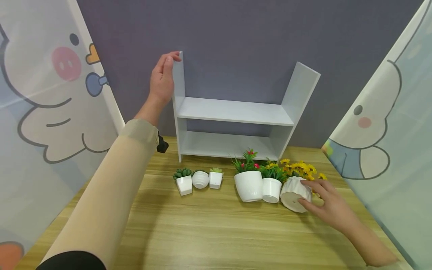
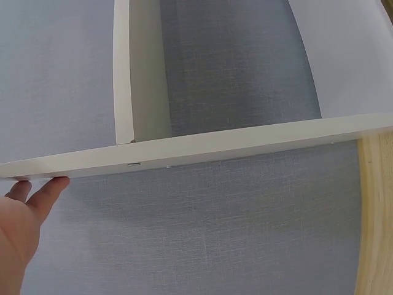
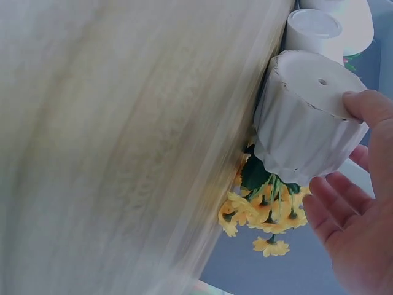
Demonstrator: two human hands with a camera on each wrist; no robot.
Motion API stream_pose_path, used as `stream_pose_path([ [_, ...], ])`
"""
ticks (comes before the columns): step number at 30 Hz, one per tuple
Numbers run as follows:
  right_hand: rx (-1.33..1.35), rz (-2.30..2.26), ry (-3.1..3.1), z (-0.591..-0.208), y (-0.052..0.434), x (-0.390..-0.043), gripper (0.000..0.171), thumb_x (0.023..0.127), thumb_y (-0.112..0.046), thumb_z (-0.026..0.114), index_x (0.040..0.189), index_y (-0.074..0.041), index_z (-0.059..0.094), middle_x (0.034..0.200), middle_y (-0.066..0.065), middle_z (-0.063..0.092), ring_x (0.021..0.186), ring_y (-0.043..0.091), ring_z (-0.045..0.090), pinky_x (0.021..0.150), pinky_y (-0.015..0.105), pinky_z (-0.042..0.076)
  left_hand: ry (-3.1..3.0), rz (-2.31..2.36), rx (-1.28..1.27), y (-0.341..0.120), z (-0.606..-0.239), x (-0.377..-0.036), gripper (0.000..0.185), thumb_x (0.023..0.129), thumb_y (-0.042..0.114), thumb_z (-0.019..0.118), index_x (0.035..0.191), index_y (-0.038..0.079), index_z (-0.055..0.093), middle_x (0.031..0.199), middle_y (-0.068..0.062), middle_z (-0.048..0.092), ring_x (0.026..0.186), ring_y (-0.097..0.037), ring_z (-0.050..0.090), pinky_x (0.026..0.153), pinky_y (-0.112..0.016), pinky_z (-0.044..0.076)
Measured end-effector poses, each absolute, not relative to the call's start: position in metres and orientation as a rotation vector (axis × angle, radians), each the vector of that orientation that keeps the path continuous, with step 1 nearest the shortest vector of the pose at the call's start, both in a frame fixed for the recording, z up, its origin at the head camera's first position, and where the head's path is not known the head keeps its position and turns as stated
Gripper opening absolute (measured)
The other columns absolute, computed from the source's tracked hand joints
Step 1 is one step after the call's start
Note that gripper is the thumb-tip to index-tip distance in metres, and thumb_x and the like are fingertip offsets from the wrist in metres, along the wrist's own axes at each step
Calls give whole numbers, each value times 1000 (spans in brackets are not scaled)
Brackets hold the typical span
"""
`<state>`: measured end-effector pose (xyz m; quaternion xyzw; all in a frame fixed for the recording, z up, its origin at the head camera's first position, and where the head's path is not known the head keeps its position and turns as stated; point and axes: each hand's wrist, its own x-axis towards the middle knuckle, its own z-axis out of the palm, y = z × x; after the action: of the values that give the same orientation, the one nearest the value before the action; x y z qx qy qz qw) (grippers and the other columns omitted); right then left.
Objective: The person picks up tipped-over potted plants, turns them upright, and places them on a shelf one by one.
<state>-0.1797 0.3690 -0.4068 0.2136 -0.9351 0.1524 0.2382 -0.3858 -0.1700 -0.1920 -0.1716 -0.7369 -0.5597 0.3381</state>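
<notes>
White fluted pot [image 1: 294, 187] lies on its side at right; probably hard, slick, chippable, best held round its ribs; right hand [image 1: 332, 208] pinches it; left hand [image 1: 162, 80], fingers loosely extended, touches the shelf [image 1: 236, 111].

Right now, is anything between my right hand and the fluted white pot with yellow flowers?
Nothing visible: the right hand touches the fluted white pot with yellow flowers. The smooth white cylindrical pot is on the opposite side.

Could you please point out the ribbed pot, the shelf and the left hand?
Ribbed pot [image 3: 304, 126], right wrist view: its side wall.
Shelf [image 1: 234, 111], head view: its upper board.
Left hand [image 1: 162, 80], head view: its middle.
</notes>
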Motion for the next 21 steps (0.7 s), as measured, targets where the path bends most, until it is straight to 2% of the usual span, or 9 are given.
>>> stream_pose_path([
  [7,605,398,-2558,-408,372,-180,66,82,-18,97,142,-15,69,123,4,67,100,24,66,72,31,57,-1906,-1466,-452,-168,-193,-387,34,120,37,38,123,20,68,159,8,62,151,-1,48,122,-18,34],
  [13,607,376,-2569,-408,376,-180,66,85,-17,95,145,-14,67,129,4,66,106,22,65,83,15,51,-1920,-1463,-462,-167,-194,-388,35,120,39,39,129,17,66,161,8,60,153,-2,46,124,-19,34],
  [15,602,370,-2576,-408,377,-179,67,85,-18,94,146,-13,66,130,4,66,106,24,66,84,18,53,-1918,-1463,-472,-166,-195,-388,35,120,38,40,129,17,66,161,8,59,153,-3,46,125,-19,34],
  [19,568,401,-2606,-406,378,-177,69,87,-20,94,147,-8,63,131,10,66,105,31,69,80,35,60,-1899,-1473,-486,-166,-196,-389,32,120,36,40,127,18,66,160,6,60,153,-3,47,124,-19,34],
  [21,538,435,-2636,-405,377,-176,70,89,-22,93,149,-5,60,133,14,65,105,36,71,80,40,62,-1894,-1478,-488,-165,-196,-389,32,120,36,40,126,18,66,160,6,60,153,-3,47,124,-18,34],
])
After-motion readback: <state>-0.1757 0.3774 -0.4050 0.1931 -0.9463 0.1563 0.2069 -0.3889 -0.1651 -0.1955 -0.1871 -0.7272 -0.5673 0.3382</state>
